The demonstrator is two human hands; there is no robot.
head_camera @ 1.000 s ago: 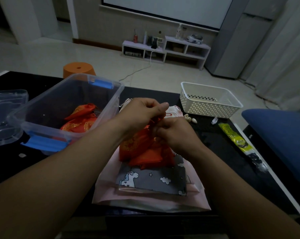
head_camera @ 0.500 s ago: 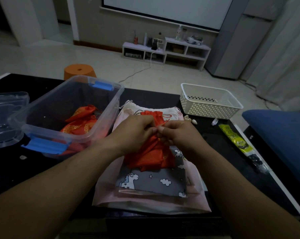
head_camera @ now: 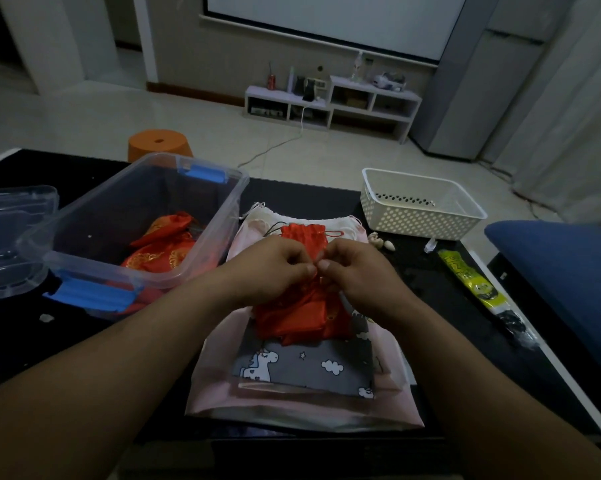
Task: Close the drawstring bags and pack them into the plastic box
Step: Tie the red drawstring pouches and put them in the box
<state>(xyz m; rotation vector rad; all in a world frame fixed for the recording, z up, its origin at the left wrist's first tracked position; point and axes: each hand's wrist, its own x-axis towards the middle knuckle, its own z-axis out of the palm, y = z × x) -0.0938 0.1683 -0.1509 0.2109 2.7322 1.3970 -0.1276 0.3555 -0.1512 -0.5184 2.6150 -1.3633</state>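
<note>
Left hand [head_camera: 275,268] and right hand [head_camera: 358,271], fingertips touching, pinched the neck of the red bag [head_camera: 302,313]; the box [head_camera: 136,165] lay leftward, nearest the left hand.

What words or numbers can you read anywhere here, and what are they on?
No text here can be read.
Yellow packet: dark print, too blurred to read.
Red bags in the plastic box: gold marks, too blurred to tell letters from pattern.
Red can on the far shelf: too small to read.
Grey bag: unicorn, cloud and star pictures only, no words.
</note>
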